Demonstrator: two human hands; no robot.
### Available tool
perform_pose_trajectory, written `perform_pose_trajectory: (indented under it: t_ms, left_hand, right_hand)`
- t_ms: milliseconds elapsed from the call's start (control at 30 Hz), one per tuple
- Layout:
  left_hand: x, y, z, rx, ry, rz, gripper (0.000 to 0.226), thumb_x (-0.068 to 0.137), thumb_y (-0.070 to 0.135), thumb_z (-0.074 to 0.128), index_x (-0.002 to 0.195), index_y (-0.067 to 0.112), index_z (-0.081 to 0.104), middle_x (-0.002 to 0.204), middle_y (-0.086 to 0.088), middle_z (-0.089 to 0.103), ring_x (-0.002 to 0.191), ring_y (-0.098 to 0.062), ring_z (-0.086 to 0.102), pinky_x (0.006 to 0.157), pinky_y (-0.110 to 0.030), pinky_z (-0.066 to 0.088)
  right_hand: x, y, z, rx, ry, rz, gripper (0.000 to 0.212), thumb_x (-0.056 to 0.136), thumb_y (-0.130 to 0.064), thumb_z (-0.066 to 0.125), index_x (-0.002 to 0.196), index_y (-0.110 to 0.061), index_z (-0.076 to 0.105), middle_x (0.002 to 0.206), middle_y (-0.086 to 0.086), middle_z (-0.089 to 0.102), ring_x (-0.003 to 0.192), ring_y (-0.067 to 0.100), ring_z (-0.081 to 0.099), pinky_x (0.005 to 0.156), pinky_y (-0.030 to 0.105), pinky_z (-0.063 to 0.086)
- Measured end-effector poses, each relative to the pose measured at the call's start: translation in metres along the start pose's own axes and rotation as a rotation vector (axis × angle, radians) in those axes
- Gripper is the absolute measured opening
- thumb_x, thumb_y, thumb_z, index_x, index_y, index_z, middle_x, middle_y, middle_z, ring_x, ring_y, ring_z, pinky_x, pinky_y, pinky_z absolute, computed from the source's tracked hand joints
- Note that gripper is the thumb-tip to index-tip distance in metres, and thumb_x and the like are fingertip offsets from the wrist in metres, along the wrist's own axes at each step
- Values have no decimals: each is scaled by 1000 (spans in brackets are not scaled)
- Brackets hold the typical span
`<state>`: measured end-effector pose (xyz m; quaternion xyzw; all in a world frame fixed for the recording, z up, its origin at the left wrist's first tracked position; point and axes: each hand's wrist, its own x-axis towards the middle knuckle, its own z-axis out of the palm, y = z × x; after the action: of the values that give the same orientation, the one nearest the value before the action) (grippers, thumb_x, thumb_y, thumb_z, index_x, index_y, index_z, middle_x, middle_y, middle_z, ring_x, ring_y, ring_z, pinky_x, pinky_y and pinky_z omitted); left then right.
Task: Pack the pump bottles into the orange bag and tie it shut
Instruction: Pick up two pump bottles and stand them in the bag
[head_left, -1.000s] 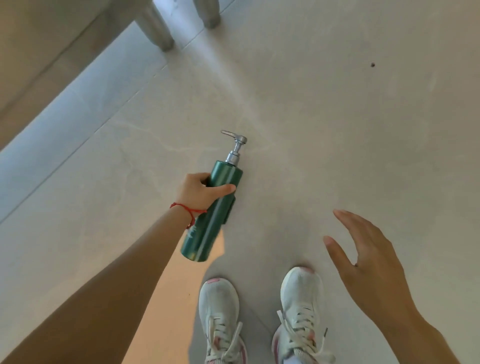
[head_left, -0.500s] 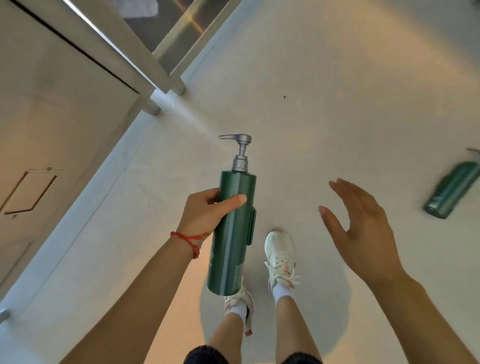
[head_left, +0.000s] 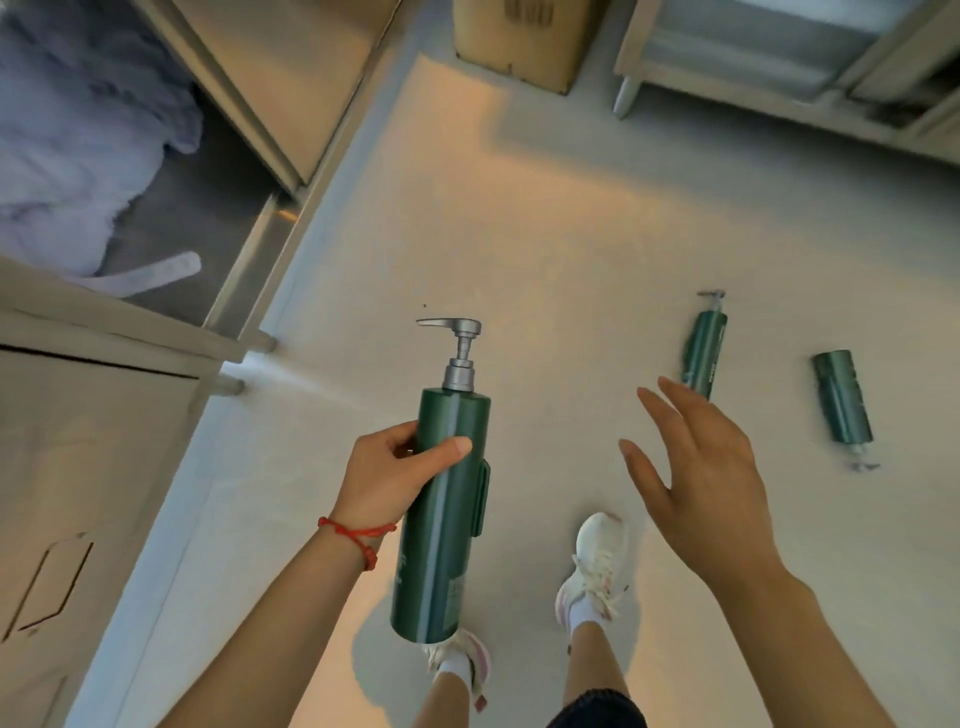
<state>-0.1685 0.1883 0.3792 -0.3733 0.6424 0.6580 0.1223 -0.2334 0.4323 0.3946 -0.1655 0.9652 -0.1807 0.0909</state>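
My left hand grips a tall dark green pump bottle with a silver pump, held nearly upright above the floor. My right hand hovers beside it, fingers spread, holding nothing. Two more green pump bottles lie on the pale floor to the right: one just beyond my right fingertips with its pump pointing away, the other farther right with its pump pointing toward me. No orange bag is in view.
A metal cabinet with an open compartment holding white cloth lines the left side. A cardboard box stands at the far end, a metal rack at the top right. My feet in white sneakers are below.
The view has lifted and swung right, bringing the cabinet, the box and both floor bottles into sight. The held bottle has turned from tilted to nearly upright. My feet have stepped forward.
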Motion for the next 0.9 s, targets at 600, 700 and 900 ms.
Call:
perform_pose_trajectory:
  t_ms: [600, 700, 900]
  left_hand:
    - [111, 121, 215, 80, -65, -14, 5, 68, 31, 74, 69, 27, 71, 66, 14, 73, 64, -5, 68, 53, -15, 51]
    - [148, 135, 230, 137, -111, -5, 6, 69, 30, 74, 70, 26, 69, 65, 15, 73, 62, -3, 68, 51, -13, 50]
    - [237, 151, 263, 272, -204, 7, 4, 67, 29, 75, 66, 29, 71, 65, 16, 73, 60, -3, 67, 48, -12, 49]
  right_hand:
    - [93, 184, -94, 37, 6, 320, 46, 87, -26, 59, 129, -9, 48, 137, 16, 48, 126, 34, 45, 103, 43, 32]
    - [117, 202, -90, 28, 6, 374, 46, 88, -26, 58, 130, -10, 47, 138, 15, 47, 127, 33, 43, 104, 43, 32]
    - [168, 245, -53, 93, 45, 491, 45, 88, -28, 56, 129, -11, 48, 136, 14, 50, 126, 31, 45, 103, 39, 31]
